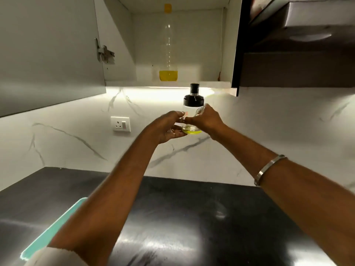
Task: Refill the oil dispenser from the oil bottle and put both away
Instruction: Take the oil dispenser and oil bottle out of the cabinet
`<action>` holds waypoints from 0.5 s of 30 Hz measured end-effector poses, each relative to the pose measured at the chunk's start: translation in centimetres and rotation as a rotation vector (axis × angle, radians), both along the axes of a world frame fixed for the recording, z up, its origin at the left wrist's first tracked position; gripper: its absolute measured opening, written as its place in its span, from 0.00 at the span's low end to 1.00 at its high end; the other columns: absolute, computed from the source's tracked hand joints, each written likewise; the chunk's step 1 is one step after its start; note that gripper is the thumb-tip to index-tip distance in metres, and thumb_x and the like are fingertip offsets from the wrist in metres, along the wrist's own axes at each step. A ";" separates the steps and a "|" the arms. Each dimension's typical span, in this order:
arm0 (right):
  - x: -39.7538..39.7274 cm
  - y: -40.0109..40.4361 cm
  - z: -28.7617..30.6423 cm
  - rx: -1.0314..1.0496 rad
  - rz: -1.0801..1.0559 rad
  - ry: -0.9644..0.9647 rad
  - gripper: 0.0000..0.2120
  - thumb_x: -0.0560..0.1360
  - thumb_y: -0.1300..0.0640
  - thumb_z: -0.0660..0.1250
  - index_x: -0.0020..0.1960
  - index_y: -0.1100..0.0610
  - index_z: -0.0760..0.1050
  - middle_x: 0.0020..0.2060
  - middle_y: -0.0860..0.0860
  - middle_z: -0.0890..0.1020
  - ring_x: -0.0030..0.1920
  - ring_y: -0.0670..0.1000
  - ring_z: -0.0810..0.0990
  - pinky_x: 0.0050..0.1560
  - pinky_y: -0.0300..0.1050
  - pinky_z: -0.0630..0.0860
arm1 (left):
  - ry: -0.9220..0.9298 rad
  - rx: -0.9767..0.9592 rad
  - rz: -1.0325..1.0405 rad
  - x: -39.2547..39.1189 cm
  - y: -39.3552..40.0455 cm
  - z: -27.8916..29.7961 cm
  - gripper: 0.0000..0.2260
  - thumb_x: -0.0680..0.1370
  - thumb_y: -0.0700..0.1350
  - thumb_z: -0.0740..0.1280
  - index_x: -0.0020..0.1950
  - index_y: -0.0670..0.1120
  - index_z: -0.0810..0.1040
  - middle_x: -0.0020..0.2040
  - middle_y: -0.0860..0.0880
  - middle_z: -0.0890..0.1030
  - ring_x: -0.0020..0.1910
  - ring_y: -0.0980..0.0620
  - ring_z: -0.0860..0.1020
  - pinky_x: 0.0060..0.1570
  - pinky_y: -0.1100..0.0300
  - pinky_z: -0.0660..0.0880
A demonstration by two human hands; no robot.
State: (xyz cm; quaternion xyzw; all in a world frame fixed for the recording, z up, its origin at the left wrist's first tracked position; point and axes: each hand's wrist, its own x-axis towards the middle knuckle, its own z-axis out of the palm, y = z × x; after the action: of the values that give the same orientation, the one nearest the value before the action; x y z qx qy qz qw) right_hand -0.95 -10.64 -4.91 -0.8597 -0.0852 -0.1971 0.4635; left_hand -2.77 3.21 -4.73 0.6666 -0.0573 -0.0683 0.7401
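The oil dispenser, a clear glass jar with a black pump top and a little yellow oil at its bottom, is held up in the air just below the open wall cabinet. My right hand grips its right side. My left hand cups its left side and base, fingers curled round it. The oil bottle, tall and clear with a yellow cap and a low layer of yellow oil, stands upright on the cabinet shelf, up and to the left of the dispenser.
The cabinet door hangs open at the left. A dark hood juts out at the right. A wall socket sits on the marble backsplash. Below lies a dark glossy counter with a teal board at its left.
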 end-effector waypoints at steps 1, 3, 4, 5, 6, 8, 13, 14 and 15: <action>-0.1 -0.1 -1.4 -0.005 -0.019 0.000 0.32 0.65 0.45 0.78 0.61 0.58 0.71 0.51 0.50 0.80 0.51 0.50 0.79 0.40 0.38 0.69 | 0.020 0.004 -0.003 0.0 0.0 -1.3 0.07 0.81 0.44 0.60 0.51 0.42 0.74 0.51 0.41 0.78 0.47 0.45 0.80 0.47 0.56 0.79; -0.1 -0.2 -4.4 -0.005 -0.044 0.008 0.33 0.65 0.45 0.78 0.62 0.59 0.69 0.53 0.53 0.80 0.51 0.50 0.78 0.38 0.36 0.68 | 0.057 0.014 -0.010 0.3 -0.2 -4.0 0.07 0.81 0.44 0.60 0.51 0.42 0.74 0.47 0.41 0.79 0.45 0.47 0.80 0.47 0.58 0.79; 0.0 -0.2 -5.8 -0.004 -0.044 0.013 0.34 0.65 0.45 0.78 0.63 0.59 0.69 0.54 0.54 0.80 0.50 0.50 0.77 0.35 0.34 0.66 | 0.064 0.022 -0.015 0.5 -0.3 -5.3 0.07 0.81 0.44 0.60 0.52 0.42 0.74 0.47 0.42 0.79 0.45 0.48 0.80 0.47 0.58 0.79; 0.0 -0.2 -7.3 -0.005 -0.046 0.026 0.35 0.66 0.46 0.78 0.64 0.60 0.68 0.55 0.54 0.80 0.50 0.49 0.76 0.34 0.32 0.65 | 0.072 0.032 -0.018 0.8 -0.4 -6.6 0.07 0.81 0.43 0.59 0.53 0.42 0.74 0.47 0.42 0.79 0.44 0.48 0.80 0.48 0.58 0.78; 0.2 -0.3 -8.7 -0.005 -0.054 0.040 0.35 0.66 0.46 0.78 0.65 0.59 0.68 0.56 0.54 0.80 0.50 0.48 0.76 0.34 0.32 0.65 | 0.083 0.039 -0.015 1.2 -0.5 -8.0 0.07 0.81 0.43 0.60 0.54 0.42 0.74 0.47 0.42 0.78 0.44 0.49 0.79 0.49 0.58 0.78; 0.5 -0.4 -11.5 0.006 -0.069 0.073 0.34 0.66 0.47 0.78 0.65 0.59 0.68 0.56 0.54 0.80 0.53 0.51 0.78 0.41 0.35 0.68 | 0.128 0.054 -0.001 2.0 -0.9 -10.7 0.06 0.80 0.44 0.60 0.49 0.43 0.74 0.44 0.44 0.77 0.43 0.50 0.78 0.52 0.59 0.76; 1.3 -0.6 -17.9 0.021 -0.094 0.184 0.32 0.66 0.48 0.78 0.63 0.59 0.68 0.54 0.55 0.81 0.54 0.53 0.80 0.46 0.40 0.69 | 0.205 0.098 0.061 3.3 -1.9 -17.3 0.06 0.80 0.42 0.59 0.51 0.43 0.74 0.44 0.45 0.76 0.43 0.51 0.76 0.48 0.60 0.75; 1.5 -0.6 -19.1 0.030 -0.095 0.200 0.32 0.66 0.49 0.78 0.63 0.59 0.68 0.55 0.55 0.81 0.54 0.54 0.80 0.46 0.40 0.69 | 0.209 0.102 0.065 3.4 -2.1 -18.3 0.06 0.80 0.41 0.58 0.49 0.43 0.75 0.43 0.45 0.77 0.43 0.51 0.77 0.47 0.60 0.76; 1.6 -0.6 -20.4 0.036 -0.099 0.217 0.33 0.66 0.49 0.78 0.63 0.59 0.67 0.56 0.56 0.81 0.55 0.55 0.80 0.47 0.39 0.69 | 0.216 0.113 0.070 3.5 -2.2 -19.5 0.07 0.79 0.40 0.58 0.47 0.43 0.75 0.43 0.45 0.78 0.43 0.51 0.77 0.48 0.59 0.76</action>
State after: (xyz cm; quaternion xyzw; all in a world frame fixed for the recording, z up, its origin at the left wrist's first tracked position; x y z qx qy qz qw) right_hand 0.64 -11.26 -25.34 -0.8706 0.0115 -0.1272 0.4751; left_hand 0.73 0.97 -24.19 0.6978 0.0501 -0.1170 0.7049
